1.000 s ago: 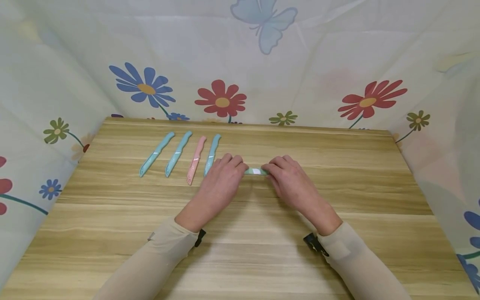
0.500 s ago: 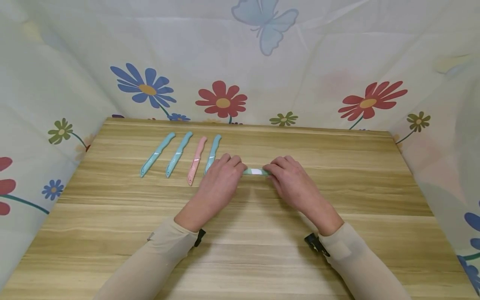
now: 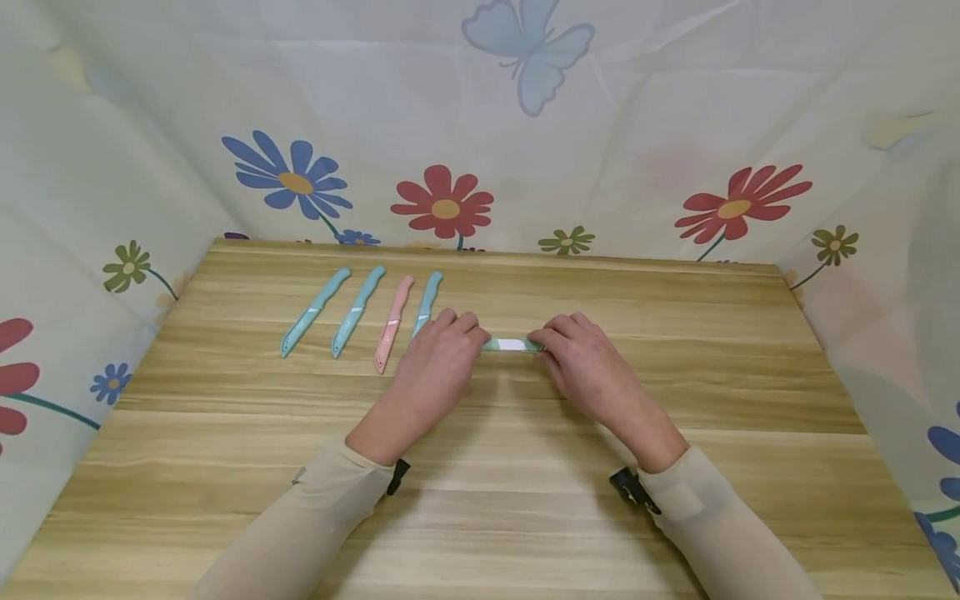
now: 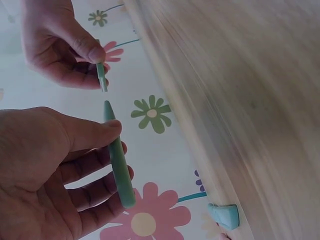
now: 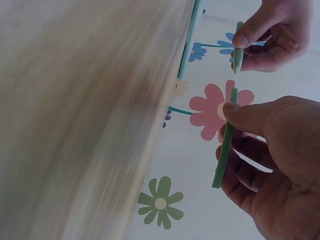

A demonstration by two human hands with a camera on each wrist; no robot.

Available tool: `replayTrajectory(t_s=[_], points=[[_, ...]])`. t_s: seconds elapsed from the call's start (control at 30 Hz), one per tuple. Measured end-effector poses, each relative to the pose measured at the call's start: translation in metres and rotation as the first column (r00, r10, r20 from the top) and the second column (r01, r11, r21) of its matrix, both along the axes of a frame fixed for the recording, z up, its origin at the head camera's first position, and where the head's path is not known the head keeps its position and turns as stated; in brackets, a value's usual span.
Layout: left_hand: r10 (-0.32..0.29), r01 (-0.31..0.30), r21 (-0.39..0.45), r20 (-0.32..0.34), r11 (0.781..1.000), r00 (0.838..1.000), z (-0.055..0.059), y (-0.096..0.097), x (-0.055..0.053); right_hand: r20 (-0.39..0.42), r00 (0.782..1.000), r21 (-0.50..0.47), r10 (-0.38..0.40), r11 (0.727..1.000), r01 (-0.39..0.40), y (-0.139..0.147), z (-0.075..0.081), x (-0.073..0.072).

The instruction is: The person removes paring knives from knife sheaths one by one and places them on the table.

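Observation:
A green knife is held level across the table by both hands. My left hand pinches its rounded green handle between thumb and fingers. My right hand pinches the flat green sheath the same way. Between handle and sheath a short stretch of pale blade shows; seen edge-on in the right wrist view, it is a thin bright strip. The sheath still covers the remaining blade. Just left of my left hand lies a blue sheathed knife, its lower end hidden by that hand.
Further left on the wooden table lie a pink sheathed knife and two blue sheathed knives, one beside the other. They slant in a row. A floral cloth hangs behind and beside the table.
The visible strip of blade between handle and sheath has widened. My left hand has shifted slightly left with the handle, my right hand slightly right with the sheath. The other knives stay put.

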State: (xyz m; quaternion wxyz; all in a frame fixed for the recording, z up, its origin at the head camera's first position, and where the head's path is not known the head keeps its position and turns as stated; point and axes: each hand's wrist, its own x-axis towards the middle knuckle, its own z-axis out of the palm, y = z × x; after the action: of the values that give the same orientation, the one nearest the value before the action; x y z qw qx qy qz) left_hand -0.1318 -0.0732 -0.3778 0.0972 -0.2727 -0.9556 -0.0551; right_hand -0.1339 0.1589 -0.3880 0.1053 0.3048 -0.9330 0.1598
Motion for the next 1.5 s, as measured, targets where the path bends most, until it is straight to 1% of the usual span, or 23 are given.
replayTrajectory(t_s=[0.13,0.33,0.47,0.93,1.17,1.5], points=[[0.002,-0.002,0.004,0.006,1.0,1.0,0.0,0.0,0.001,0.008,1.0,-0.009,-0.002,1.0,0.002,0.001,0.0,0.0],[0.006,-0.006,-0.005,-0.004,1.0,1.0,0.001,-0.002,0.0,0.022,1.0,-0.021,-0.003,1.0,0.004,0.003,0.0,0.0],[0.003,-0.003,-0.002,-0.004,1.0,1.0,0.001,-0.002,0.0,0.023,1.0,-0.012,-0.005,1.0,0.005,0.004,0.0,-0.001],[0.024,-0.024,0.006,0.006,1.0,1.0,0.002,-0.004,-0.001,0.04,0.999,0.003,-0.029,1.0,0.029,0.005,0.0,-0.004],[0.055,-0.055,0.008,0.036,0.998,0.998,0.003,-0.007,-0.003,0.055,0.997,0.01,-0.046,0.999,0.045,0.006,0.001,-0.005],[0.084,-0.085,0.017,0.05,0.996,0.995,0.003,-0.009,-0.004,0.085,0.993,0.007,-0.08,0.997,0.08,0.011,0.002,-0.005]])
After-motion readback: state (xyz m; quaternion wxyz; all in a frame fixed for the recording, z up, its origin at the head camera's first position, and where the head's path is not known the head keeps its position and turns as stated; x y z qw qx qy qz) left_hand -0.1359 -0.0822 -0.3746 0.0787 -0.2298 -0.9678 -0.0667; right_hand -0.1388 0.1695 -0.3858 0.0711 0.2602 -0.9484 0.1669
